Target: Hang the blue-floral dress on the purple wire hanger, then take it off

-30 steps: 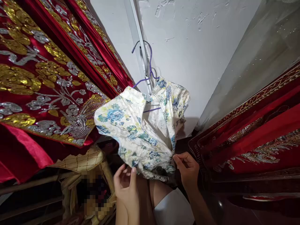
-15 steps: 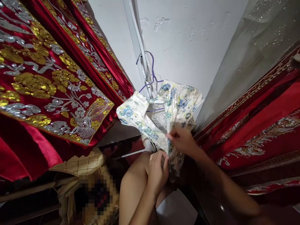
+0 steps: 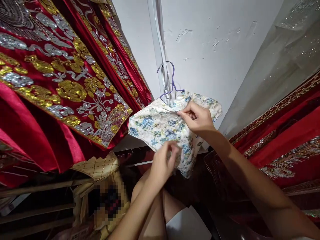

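Observation:
A white blouse [image 3: 160, 126] with blue and yellow flowers hangs on a purple wire hanger [image 3: 173, 80]. Its two front edges now meet near the neckline. My right hand [image 3: 198, 118] is closed there, thumb and forefinger pinching the front edge of the blouse. Lower down, my left hand [image 3: 161, 163] is in front of the hem area, fingers curved with a gap between thumb and forefinger. Its fingertips are blurred, and I see no cloth held in it. Part of the right shoulder of the blouse lies behind my right hand.
The hanger's hook is at a pale upright strip [image 3: 158, 43] on the white wall. Red garments with gold and silver sequins [image 3: 72, 90] hang on the left. More red beaded clothing [image 3: 295, 133] and a sheer cover [image 3: 270, 73] are on the right. A wooden rack [image 3: 37, 191] stands lower left.
My right hand has moved up to the neckline, drawing the front of the blouse across and closing the gap. My left hand has come away from the lower front edge. The view has shifted slightly.

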### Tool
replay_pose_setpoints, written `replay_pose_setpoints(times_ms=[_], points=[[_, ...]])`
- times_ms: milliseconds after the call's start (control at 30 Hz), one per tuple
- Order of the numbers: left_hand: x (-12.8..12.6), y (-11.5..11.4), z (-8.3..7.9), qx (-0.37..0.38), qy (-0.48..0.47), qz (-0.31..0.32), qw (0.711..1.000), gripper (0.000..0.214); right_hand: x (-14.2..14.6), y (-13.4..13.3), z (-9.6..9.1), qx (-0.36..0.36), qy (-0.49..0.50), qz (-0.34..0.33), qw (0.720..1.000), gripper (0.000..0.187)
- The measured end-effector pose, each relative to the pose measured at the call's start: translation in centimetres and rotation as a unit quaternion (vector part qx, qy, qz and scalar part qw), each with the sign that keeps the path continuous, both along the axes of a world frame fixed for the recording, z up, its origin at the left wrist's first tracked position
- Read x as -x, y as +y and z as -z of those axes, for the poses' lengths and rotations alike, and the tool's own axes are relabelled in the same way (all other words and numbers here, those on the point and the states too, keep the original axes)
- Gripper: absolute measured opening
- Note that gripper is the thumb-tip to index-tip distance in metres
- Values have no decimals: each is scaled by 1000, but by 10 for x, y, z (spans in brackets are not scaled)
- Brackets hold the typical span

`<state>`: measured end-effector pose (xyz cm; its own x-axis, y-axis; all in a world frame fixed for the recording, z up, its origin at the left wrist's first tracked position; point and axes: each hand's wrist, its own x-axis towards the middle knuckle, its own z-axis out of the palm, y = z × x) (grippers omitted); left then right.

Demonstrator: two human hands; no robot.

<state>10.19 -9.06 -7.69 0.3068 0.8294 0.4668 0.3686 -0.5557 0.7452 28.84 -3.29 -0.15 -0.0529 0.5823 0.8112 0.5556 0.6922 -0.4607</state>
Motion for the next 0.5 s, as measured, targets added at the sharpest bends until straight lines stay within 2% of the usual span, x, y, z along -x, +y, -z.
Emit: replay_pose_setpoints(times_ms=[67, 100, 200, 300, 400, 500], points=[[1, 21, -38, -107, -32, -47, 993, 30, -1, -5, 0, -12, -17, -2, 1000, 19], [0, 31, -56, -157, -27, -57, 986, 31, -2, -6, -2, -18, -23, -2, 1000, 19], [-5, 54, -94, -233, 39, -37, 971, 16, -1, -6, -8, -29, -35, -10, 999, 19], [-9, 65, -105, -248, 91, -56, 963, 13, 1, -3, -9, -22, -35, -33, 999, 17], [-12, 70, -100, -260, 89, -106, 956, 13, 4, 6, -2, -52, -48, -35, 997, 16], [-13, 75, -97, -279, 80, -124, 949, 12, 9, 19, 8, -106, -85, 7, 991, 19]])
